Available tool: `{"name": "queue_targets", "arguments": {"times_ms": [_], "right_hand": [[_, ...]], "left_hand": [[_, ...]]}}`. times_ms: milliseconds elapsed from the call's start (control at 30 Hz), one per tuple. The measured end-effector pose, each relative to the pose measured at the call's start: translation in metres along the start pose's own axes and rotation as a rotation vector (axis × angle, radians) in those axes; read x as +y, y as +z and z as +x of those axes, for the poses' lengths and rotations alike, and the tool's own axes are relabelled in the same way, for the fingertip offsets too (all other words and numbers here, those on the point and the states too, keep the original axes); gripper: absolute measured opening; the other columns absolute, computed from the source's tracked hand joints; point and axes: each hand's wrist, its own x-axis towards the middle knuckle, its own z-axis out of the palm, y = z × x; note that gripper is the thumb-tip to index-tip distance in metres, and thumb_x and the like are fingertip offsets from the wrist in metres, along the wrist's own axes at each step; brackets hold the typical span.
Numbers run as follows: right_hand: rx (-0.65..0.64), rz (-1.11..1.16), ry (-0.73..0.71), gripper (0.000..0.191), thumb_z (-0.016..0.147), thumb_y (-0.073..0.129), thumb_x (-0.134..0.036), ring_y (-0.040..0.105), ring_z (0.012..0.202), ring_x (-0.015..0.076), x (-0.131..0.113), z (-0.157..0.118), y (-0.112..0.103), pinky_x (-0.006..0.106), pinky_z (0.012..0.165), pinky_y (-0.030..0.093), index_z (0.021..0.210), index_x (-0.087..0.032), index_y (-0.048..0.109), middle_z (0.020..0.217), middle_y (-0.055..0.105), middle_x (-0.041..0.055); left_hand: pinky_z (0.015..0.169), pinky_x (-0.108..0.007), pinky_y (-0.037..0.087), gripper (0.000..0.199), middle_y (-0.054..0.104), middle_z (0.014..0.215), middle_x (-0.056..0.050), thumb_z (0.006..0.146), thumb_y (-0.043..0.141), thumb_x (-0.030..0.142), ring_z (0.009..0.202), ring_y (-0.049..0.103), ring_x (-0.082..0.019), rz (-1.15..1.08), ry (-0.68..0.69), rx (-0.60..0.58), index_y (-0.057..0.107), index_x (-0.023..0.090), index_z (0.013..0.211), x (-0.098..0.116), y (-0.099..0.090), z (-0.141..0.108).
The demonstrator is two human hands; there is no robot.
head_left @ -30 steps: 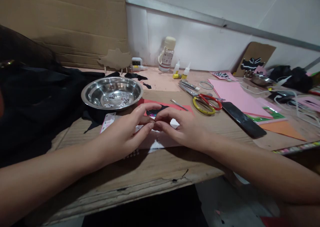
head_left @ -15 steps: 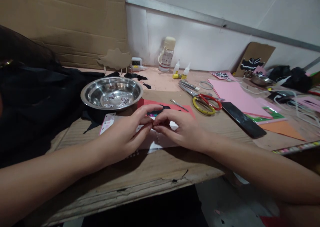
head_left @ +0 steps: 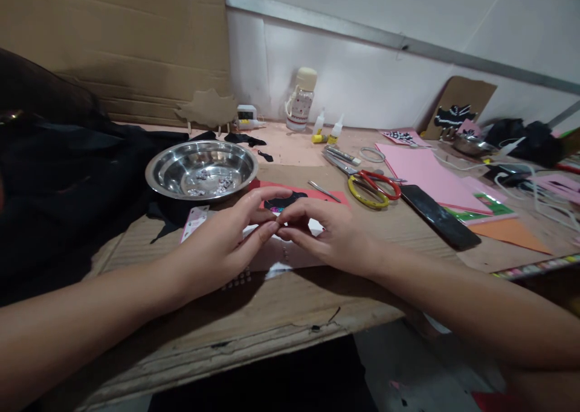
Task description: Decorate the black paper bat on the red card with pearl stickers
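My left hand (head_left: 235, 234) and my right hand (head_left: 324, 228) meet above the table, their fingertips pinched close together. Whatever lies between the fingertips is too small or too hidden to name. Beneath them is a clear sheet with rows of small gem-like dots (head_left: 242, 277), partly covered by my left hand. A card with pink print (head_left: 194, 220) shows beside my left wrist. Just beyond the fingers lies red paper (head_left: 338, 199) bearing a black cut-out shape (head_left: 296, 197) with glittery pink and teal bits.
A steel bowl (head_left: 202, 170) with small clusters inside stands at left, near black cloth (head_left: 58, 152). Scissors (head_left: 369, 185), a phone (head_left: 437, 217), pink paper sheets (head_left: 430, 173) and a pointed metal tool (head_left: 324, 191) lie rightward. Glue bottles (head_left: 335, 131) and a drink bottle (head_left: 301, 101) stand behind.
Both hands stay almost in place with fingertips together. My left thumb has shifted slightly, and the view has moved a little.
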Motion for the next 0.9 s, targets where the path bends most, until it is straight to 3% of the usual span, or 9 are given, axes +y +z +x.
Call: {"name": "queue_targets", "arguments": {"times_ms": [233,433,533,733,900], "right_hand": [[0.014,0.017,0.001,0.012,0.098,0.063,-0.014,0.072,0.08,0.0146,0.0007,-0.001,-0.0012,0.026,0.072,0.056,0.103,-0.019,0.072,0.096,0.081,0.0034],[0.023,-0.016,-0.022,0.013,0.095,0.061,-0.009,0.07,0.077,0.0139,-0.0021,-0.0012,-0.0022,0.026,0.07,0.055,0.101,-0.019,0.069,0.092,0.078,0.0026],[0.032,0.008,-0.019,0.008,0.094,0.065,-0.011,0.067,0.074,0.0133,-0.0024,-0.0007,-0.0008,0.025,0.068,0.054,0.098,-0.019,0.066,0.086,0.074,0.0012],[0.017,0.048,0.009,0.009,0.095,0.065,-0.013,0.065,0.074,0.0137,-0.0015,0.0002,-0.0004,0.025,0.067,0.053,0.095,-0.021,0.061,0.086,0.072,0.001],[-0.009,0.079,0.021,0.011,0.095,0.058,-0.01,0.065,0.077,0.0143,-0.0023,0.0006,-0.0031,0.027,0.069,0.054,0.098,-0.02,0.058,0.089,0.071,0.0024]], "left_hand": [[0.1,-0.034,0.06,0.037,0.071,0.132,-0.009,0.105,0.05,0.028,0.118,0.073,-0.023,0.008,0.034,0.006,0.049,0.023,0.142,-0.0007,-0.0005,0.0012],[0.101,-0.037,0.057,0.051,0.076,0.123,-0.007,0.101,0.062,0.031,0.114,0.074,-0.024,0.073,0.039,0.078,0.045,0.025,0.148,-0.0015,-0.0045,-0.0012],[0.099,-0.037,0.057,0.048,0.077,0.123,-0.005,0.1,0.064,0.034,0.112,0.075,-0.024,0.094,0.048,0.049,0.047,0.027,0.145,-0.0007,-0.0049,-0.0011],[0.092,-0.029,0.059,0.046,0.076,0.119,0.002,0.098,0.06,0.02,0.106,0.077,-0.018,0.12,0.114,0.057,0.052,0.034,0.141,-0.002,-0.0039,0.0001],[0.096,-0.03,0.059,0.045,0.078,0.119,0.0,0.098,0.061,0.023,0.108,0.077,-0.019,0.064,0.063,0.045,0.051,0.03,0.142,-0.0008,-0.0048,-0.0024]]}}
